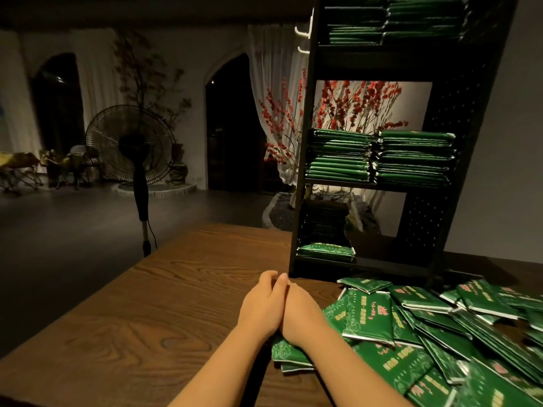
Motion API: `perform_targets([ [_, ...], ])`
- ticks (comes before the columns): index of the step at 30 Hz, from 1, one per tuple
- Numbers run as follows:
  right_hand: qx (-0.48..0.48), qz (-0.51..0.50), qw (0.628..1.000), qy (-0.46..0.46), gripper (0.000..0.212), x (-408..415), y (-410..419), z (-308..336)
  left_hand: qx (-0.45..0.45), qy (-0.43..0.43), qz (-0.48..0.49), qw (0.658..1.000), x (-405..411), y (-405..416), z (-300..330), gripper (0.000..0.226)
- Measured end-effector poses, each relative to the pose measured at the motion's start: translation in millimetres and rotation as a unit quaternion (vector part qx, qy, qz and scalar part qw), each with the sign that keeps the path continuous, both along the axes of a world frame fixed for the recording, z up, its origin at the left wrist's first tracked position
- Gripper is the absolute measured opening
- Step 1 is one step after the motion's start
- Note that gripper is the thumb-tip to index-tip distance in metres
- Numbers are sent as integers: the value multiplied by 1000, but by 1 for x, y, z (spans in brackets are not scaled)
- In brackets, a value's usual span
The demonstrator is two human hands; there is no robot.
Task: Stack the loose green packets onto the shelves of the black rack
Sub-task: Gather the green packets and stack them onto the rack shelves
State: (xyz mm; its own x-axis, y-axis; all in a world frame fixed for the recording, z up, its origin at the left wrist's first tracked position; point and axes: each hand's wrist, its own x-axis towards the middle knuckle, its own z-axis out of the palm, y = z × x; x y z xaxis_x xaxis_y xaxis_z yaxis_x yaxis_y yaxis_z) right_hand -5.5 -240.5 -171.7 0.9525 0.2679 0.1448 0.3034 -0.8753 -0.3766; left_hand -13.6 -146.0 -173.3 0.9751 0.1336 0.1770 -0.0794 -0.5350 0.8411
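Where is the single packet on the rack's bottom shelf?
In the head view, the packet lies flat at the bottom shelf's left front, right of centre frame.

A single wide-angle view from the person's head looks forward and down across the wooden bench [164,304]. Both forearms reach in from the near edge, close to the lens. The black rack [458,160] stands far right, leaning with wide-angle distortion; the dim room stretches far left.

Rack [379,183] at table's [147,312] far right, stacked packets [382,157] on its shelves, loose packets [440,333] before it, hands [282,306] pressed together left of those, fan [132,145] behind.
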Motion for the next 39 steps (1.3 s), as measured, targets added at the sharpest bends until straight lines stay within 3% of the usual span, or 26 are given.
perform_targets([
  [2, 15, -28, 999, 11, 35, 10, 3, 0, -43, -15, -26, 999, 5, 2, -2, 38],
  [4, 9, -52, 999, 8, 27, 15, 3, 1, -175, -20, -39, 984, 12, 7, -6, 31],
  [6, -23, -61, 998, -17, 34, 15, -1, 2, -355, 0, -41, 934, 16, 13, -6, 25],
  [8, -42, -70, 996, -34, 39, 10, -7, 4, -414, 18, -38, 909, 17, 15, -4, 25],
  [12, 17, -101, 994, -36, 36, 9, -15, 5, -394, 37, -39, 918, 14, 10, 0, 29],
  [16, 185, -129, 973, -56, 30, 13, -23, 4, -427, 48, -36, 902, 3, 12, 1, 35],
  [18, 292, -143, 943, -75, 33, 11, -24, 6, -413, 48, -62, 907, -4, 17, 0, 52],
  [21, 427, -186, 880, -89, 33, 5, -24, 10, -310, -25, -110, 944, -14, 22, 3, 70],
  [26, 553, -226, 800, -61, 34, 5, -24, 12, -170, -91, -113, 975, -19, 25, 2, 62],
  [28, 545, -213, 809, -60, 35, 4, -23, 11, -120, -114, -60, 984, -17, 25, 2, 49],
  [32, 477, -133, 866, -70, 28, -1, -19, 15, -125, -126, 37, 983, -13, 29, 4, 36],
  [35, 463, -76, 882, -44, 16, -8, -16, 18, -139, -122, 68, 980, -12, 31, 4, 30],
  [39, 449, -65, 891, -9, 32, -10, -16, 16, -155, -96, 80, 980, -12, 30, 4, 33],
])
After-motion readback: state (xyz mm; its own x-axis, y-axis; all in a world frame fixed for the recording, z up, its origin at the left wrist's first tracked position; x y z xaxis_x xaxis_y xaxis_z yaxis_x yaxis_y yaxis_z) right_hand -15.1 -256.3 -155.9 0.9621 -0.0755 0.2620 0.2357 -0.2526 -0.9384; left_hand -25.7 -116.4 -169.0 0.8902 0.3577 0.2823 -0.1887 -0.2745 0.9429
